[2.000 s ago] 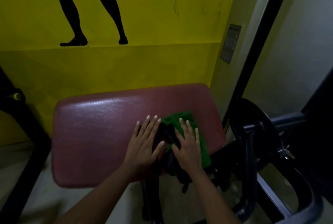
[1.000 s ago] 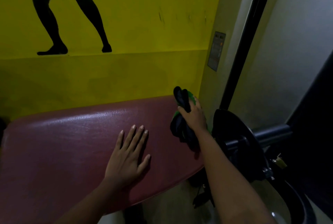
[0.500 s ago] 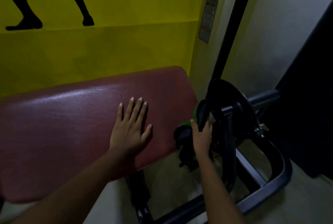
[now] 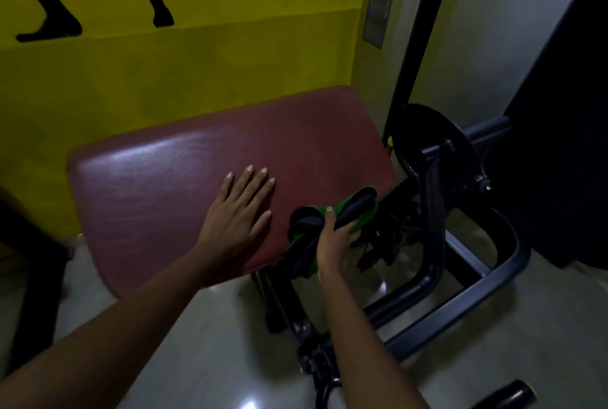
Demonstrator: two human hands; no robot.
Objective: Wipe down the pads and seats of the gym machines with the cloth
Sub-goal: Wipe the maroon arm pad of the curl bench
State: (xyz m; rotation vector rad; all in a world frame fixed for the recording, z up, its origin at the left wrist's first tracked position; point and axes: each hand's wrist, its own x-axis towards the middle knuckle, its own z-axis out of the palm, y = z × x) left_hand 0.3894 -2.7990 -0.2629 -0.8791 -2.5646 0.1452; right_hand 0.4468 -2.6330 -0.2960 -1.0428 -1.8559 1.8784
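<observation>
A dark red padded bench pad (image 4: 184,184) fills the middle of the view, tilted a little toward me. My left hand (image 4: 238,211) rests flat on it, fingers straight and spread. My right hand (image 4: 335,237) grips a bunched green and black cloth (image 4: 345,211) at the pad's near right corner. Part of the cloth hangs down below the pad's edge.
A black weight plate (image 4: 424,145) on a dark steel frame (image 4: 467,283) stands just right of the pad. A black upright post (image 4: 424,26) rises behind it. A yellow wall (image 4: 197,56) with a black silhouette is behind the pad. The floor (image 4: 214,342) is pale and glossy.
My right hand swept the cloth from the pad's far right corner down along its right edge to the near right corner. My left hand stayed flat on the pad.
</observation>
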